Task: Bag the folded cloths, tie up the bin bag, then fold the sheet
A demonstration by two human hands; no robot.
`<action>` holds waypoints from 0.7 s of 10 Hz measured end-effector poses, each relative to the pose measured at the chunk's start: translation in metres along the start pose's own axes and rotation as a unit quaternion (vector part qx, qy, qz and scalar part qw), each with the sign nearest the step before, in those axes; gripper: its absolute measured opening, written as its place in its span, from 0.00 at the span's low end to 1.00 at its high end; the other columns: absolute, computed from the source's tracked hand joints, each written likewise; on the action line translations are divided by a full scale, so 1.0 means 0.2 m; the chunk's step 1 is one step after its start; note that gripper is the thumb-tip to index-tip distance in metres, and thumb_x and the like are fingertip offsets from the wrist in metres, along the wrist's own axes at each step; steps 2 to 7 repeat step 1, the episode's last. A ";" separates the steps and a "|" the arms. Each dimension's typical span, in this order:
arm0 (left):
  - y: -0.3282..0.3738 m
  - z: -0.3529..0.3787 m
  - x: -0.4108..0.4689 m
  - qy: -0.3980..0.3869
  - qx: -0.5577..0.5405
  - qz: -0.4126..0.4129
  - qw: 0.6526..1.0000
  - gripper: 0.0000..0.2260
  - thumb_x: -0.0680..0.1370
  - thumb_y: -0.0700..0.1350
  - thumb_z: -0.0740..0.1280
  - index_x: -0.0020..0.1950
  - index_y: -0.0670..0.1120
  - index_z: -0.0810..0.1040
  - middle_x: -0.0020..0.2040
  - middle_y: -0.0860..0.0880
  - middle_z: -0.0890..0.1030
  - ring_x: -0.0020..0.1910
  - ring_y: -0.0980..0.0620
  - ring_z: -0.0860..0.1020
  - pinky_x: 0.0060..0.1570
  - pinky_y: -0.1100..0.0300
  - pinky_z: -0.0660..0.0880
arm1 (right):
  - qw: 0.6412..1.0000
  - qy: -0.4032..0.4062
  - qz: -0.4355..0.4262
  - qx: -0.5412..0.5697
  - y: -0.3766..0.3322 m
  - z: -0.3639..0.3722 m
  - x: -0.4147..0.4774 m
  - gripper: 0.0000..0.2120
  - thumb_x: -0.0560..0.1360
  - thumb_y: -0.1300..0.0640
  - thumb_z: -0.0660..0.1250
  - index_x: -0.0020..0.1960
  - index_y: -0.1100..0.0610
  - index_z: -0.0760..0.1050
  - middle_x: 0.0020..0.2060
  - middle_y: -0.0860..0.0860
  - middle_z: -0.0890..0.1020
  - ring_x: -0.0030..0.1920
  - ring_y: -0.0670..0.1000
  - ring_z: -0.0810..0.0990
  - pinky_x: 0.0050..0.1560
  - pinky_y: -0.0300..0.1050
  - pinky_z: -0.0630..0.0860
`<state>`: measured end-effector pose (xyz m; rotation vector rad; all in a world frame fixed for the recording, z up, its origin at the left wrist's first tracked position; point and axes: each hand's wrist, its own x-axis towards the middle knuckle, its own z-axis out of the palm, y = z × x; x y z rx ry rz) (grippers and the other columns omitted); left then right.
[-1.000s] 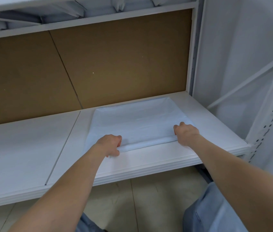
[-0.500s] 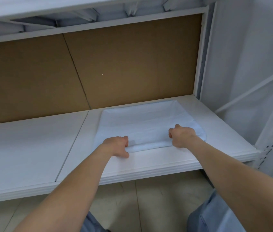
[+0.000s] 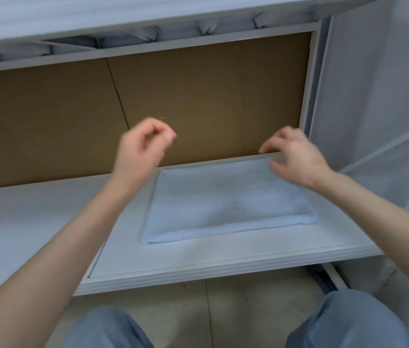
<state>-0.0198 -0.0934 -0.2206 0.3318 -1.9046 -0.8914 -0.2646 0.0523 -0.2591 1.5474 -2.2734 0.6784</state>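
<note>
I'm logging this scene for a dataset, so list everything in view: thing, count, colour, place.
folded cloth: one, pale blue, flat on the right part of the shelf board
shelf board: one, white, across the middle
back panel: one, brown, behind the shelf
upper shelf: one, white, along the top
floor: beige, below the shelf
knees: two, blue-grey trousers, bottom edge
left hand: one, empty, raised above the cloth's far left corner
right hand: one, empty, fingers spread over the far right corner
</note>
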 end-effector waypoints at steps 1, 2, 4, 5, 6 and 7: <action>0.35 -0.16 -0.02 0.039 -0.149 0.012 0.988 0.07 0.74 0.44 0.60 0.36 0.48 0.73 0.31 0.51 0.72 0.25 0.56 0.67 0.22 0.65 0.62 | 0.981 0.137 -0.001 0.139 -0.03 -0.28 -0.12 0.16 0.69 0.63 0.64 0.52 0.49 0.80 0.53 0.52 0.76 0.58 0.51 0.73 0.58 0.43 0.67; 0.35 -0.16 -0.02 0.039 -0.149 0.012 0.988 0.07 0.74 0.44 0.60 0.36 0.48 0.73 0.31 0.51 0.72 0.25 0.56 0.67 0.22 0.65 0.62 | 0.981 0.137 -0.001 0.139 -0.03 -0.28 -0.12 0.16 0.69 0.63 0.64 0.52 0.49 0.80 0.53 0.52 0.76 0.58 0.51 0.73 0.58 0.43 0.67; 0.35 -0.16 -0.02 0.039 -0.149 0.012 0.988 0.07 0.74 0.44 0.60 0.36 0.48 0.73 0.31 0.51 0.72 0.25 0.56 0.67 0.22 0.65 0.62 | 0.981 0.137 -0.001 0.139 -0.03 -0.28 -0.12 0.16 0.69 0.63 0.64 0.52 0.49 0.80 0.53 0.52 0.76 0.58 0.51 0.73 0.58 0.43 0.67; 0.35 -0.16 -0.02 0.039 -0.149 0.012 0.988 0.07 0.74 0.44 0.60 0.36 0.48 0.73 0.31 0.51 0.72 0.25 0.56 0.67 0.22 0.65 0.62 | 0.981 0.137 -0.001 0.139 -0.03 -0.28 -0.12 0.16 0.69 0.63 0.64 0.52 0.49 0.80 0.53 0.52 0.76 0.58 0.51 0.73 0.58 0.43 0.67; 0.35 -0.16 -0.02 0.039 -0.149 0.012 0.988 0.07 0.74 0.44 0.60 0.36 0.48 0.73 0.31 0.51 0.72 0.25 0.56 0.67 0.22 0.65 0.62 | 0.981 0.137 -0.001 0.139 -0.03 -0.28 -0.12 0.16 0.69 0.63 0.64 0.52 0.49 0.80 0.53 0.52 0.76 0.58 0.51 0.73 0.58 0.43 0.67; 0.35 -0.16 -0.02 0.039 -0.149 0.012 0.988 0.07 0.74 0.44 0.60 0.36 0.48 0.73 0.31 0.51 0.72 0.25 0.56 0.67 0.22 0.65 0.62 | 0.981 0.137 -0.001 0.139 -0.03 -0.28 -0.12 0.16 0.69 0.63 0.64 0.52 0.49 0.80 0.53 0.52 0.76 0.58 0.51 0.73 0.58 0.43 0.67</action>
